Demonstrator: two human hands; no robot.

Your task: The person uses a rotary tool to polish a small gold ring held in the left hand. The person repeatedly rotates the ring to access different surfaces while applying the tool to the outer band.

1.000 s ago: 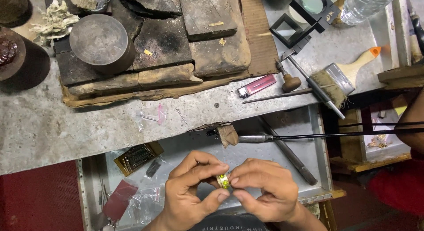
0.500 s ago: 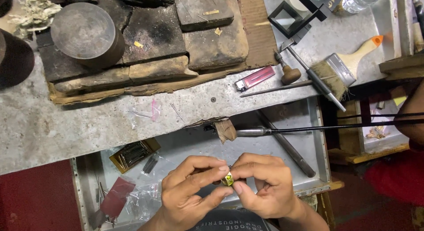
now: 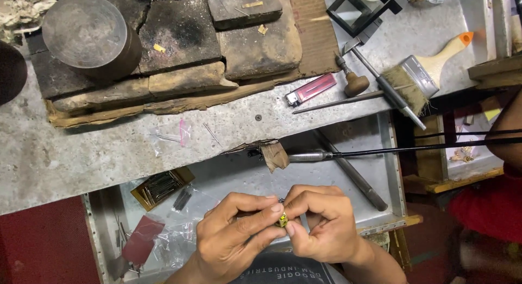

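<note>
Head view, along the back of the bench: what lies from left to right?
Round grey metal cylinder block → dark square charred slab → pink flat lighter → brown wooden-knobbed tool → wooden-handled paintbrush with orange tip.

the small piece pinched between the fingers of both hands looks like shiny yellow metal. the worktop is dull grey metal, scratched and stained. the blocks on it look charred, rough and matt, resting on torn brown cardboard. the round cylinder is dark, worn metal with a smooth flat top. the brush has a pale wooden handle, a bright metal band and coarse bristles. the lighter is glossy pink plastic. the drawer tray is brushed grey metal.
</note>
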